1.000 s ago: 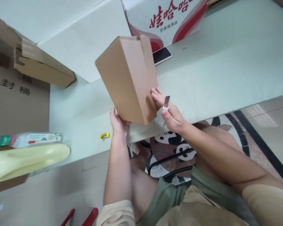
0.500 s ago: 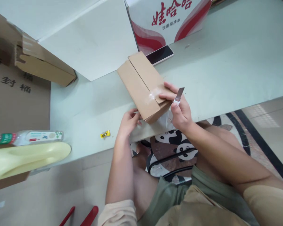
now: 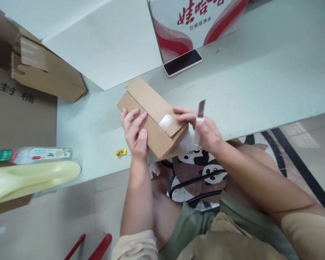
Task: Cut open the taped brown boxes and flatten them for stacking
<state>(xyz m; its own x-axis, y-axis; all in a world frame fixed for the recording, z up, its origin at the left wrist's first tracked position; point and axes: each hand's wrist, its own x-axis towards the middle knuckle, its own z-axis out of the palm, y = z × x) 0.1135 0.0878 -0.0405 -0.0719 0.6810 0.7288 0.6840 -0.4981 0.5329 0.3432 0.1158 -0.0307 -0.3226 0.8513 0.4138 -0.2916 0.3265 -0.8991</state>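
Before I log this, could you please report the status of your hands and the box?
Left hand spread on cardboard box. Right hand gripping cutter, blade out, touching box. Phone beyond, seemingly not obstructing.

I see a closed brown rectangular cardboard box (image 3: 155, 108), shiny clear tape (image 3: 166, 121) across its seam, slanted at the worktop's (image 3: 260, 72) near edge; beside it, a white-bodied cutter (image 3: 202, 108), metal blade out, pointing toward the far edge.

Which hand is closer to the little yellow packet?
Left. The left hand is close by the yellow packet; the right hand is farther off, past the box.
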